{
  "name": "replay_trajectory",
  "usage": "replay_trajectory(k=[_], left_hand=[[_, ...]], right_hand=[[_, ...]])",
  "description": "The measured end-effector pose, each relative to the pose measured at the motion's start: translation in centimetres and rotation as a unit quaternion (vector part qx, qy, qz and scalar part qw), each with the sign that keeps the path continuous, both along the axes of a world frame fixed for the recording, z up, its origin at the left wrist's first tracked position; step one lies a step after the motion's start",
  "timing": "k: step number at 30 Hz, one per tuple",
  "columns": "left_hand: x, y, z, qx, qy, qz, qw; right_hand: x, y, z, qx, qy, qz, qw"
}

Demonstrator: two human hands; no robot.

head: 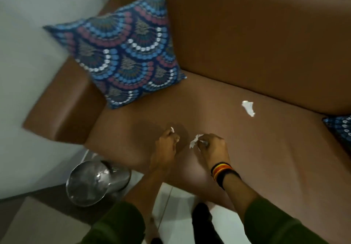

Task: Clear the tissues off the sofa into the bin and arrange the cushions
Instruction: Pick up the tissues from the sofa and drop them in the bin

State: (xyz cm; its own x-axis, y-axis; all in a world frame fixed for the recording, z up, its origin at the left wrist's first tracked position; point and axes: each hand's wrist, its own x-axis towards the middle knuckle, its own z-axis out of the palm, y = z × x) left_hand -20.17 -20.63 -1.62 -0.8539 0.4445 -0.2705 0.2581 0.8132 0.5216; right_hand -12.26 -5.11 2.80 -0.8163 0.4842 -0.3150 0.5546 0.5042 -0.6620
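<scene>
A brown sofa (256,148) fills the view. My left hand (167,145) rests on the seat's front, closed around a small white tissue whose tip shows above the fingers. Beside it my right hand (214,147), with striped bangles at the wrist, pinches a crumpled white tissue (194,143). A third tissue (248,108) lies loose on the seat further back and to the right. A blue and pink patterned cushion (125,53) leans in the sofa's left corner. A second cushion (340,128) of the same pattern shows only at the right edge. The shiny metal bin (91,183) stands on the floor.
The bin sits left of my legs, just below the sofa's left armrest (62,107). A pale wall (28,44) runs along the left. White floor tiles (178,215) show between my arms, with my dark-clad foot (201,213) on them.
</scene>
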Motion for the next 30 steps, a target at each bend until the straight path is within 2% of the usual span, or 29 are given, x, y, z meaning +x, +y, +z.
replay_trajectory(k=[4, 8, 12, 16, 19, 22, 25, 27, 30], left_hand=[[0.1, -12.1, 1.5, 0.030, 0.016, 0.112, 0.993], [0.7, -24.5, -0.1, 0.027, 0.040, 0.193, 0.980], [1.1, -33.5, -5.0, 0.004, -0.054, 0.322, 0.945], [1.3, -38.0, -10.1, -0.004, -0.103, 0.345, 0.933], [1.4, -39.6, -13.3, -0.013, -0.131, 0.334, 0.933], [2.0, -40.4, -15.0, -0.064, -0.137, 0.290, 0.945], [2.4, -39.3, -13.6, -0.128, -0.053, 0.182, 0.973], [2.1, -37.2, -11.5, -0.154, -0.005, 0.117, 0.981], [0.9, -31.6, -7.3, -0.141, 0.049, 0.038, 0.988]], right_hand=[[-3.2, -11.1, 0.7, -0.002, 0.003, 0.070, 0.998], [-6.1, -22.6, -2.3, -0.041, -0.013, 0.124, 0.991], [-8.4, -32.9, -8.0, -0.086, -0.082, 0.175, 0.978], [-10.0, -39.9, -13.9, -0.073, -0.130, 0.238, 0.960], [-10.3, -42.3, -17.1, -0.104, -0.196, 0.275, 0.935], [-9.6, -42.2, -18.4, -0.083, -0.203, 0.309, 0.925], [-7.8, -39.9, -16.5, -0.033, -0.116, 0.335, 0.934], [-6.5, -37.2, -14.2, 0.043, -0.041, 0.357, 0.932], [-5.6, -31.2, -9.7, 0.140, 0.019, 0.339, 0.930]])
